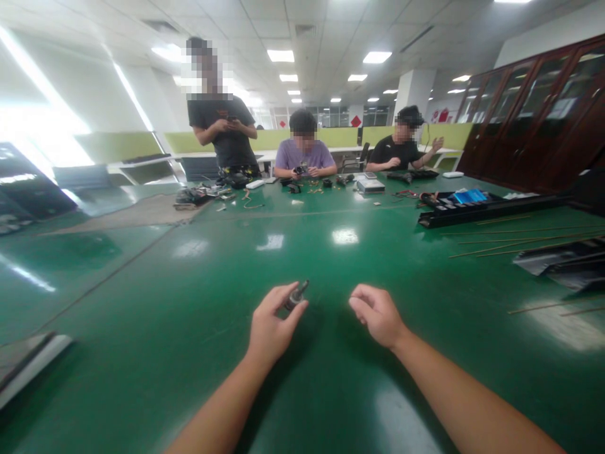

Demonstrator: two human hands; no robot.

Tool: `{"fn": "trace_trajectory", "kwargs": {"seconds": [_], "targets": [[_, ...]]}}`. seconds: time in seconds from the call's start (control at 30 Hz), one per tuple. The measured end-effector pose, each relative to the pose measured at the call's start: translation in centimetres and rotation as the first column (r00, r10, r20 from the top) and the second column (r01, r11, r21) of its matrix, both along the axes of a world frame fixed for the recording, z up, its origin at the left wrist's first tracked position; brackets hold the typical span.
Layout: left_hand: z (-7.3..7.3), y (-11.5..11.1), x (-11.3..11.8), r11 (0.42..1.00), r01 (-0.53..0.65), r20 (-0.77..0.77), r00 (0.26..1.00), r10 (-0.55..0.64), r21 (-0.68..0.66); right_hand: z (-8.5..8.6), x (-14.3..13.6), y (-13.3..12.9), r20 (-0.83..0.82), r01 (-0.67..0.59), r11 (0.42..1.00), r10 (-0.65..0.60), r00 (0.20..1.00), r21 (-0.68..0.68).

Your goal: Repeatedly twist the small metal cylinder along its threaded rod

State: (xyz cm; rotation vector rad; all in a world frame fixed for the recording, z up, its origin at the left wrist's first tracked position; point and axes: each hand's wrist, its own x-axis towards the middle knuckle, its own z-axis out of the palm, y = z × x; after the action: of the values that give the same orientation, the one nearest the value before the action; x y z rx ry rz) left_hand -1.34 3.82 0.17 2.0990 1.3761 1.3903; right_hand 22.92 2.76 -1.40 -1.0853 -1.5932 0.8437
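Between the thumb and fingers of my left hand (273,325) is a small metal cylindrical part with a thin dark shaft (297,297). The shaft points up and to the right. My right hand (380,318) is beside it, apart from the part, with its fingers curled in and the thumb against them. Whatever it holds, if anything, is hidden from me. Both hands are over the near middle of the green tabletop (326,372).
Across the table are a standing person (222,126) and two seated people. Small parts and a grey box (370,186) lie before them. On the right are a long black channel (491,209), thin rods (510,241) and dark metal pieces (562,261). A flat panel (28,359) lies at left.
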Motion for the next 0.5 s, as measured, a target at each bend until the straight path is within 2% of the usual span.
{"fn": "trace_trajectory", "kwargs": {"seconds": [0.17,0.27,0.37,0.43,0.5], "targets": [[0.2,0.8,-0.4,0.981,-0.044,0.269,0.958,0.094,-0.187,-0.8,0.1,0.7,-0.134,0.021,1.0,-0.024,0.991,-0.019],[1.5,0.6,-1.9,0.949,-0.124,0.314,0.924,0.217,-0.291,-1.2,-0.2,1.0,-0.146,0.028,0.999,-0.032,0.989,-0.025],[3.5,-0.7,-4.9,0.91,-0.251,0.264,0.901,0.345,-0.33,-1.3,-0.3,1.1,-0.143,0.026,0.999,-0.029,0.989,-0.026],[4.5,-2.1,-8.1,0.864,-0.356,0.147,0.892,0.428,-0.356,-1.4,-0.3,1.1,-0.136,0.021,0.999,-0.025,0.99,-0.025],[4.8,-3.9,-12.1,0.803,-0.483,0.001,0.856,0.516,-0.349,-1.4,-0.3,1.1,-0.129,0.017,1.0,-0.02,0.991,-0.025]]}}
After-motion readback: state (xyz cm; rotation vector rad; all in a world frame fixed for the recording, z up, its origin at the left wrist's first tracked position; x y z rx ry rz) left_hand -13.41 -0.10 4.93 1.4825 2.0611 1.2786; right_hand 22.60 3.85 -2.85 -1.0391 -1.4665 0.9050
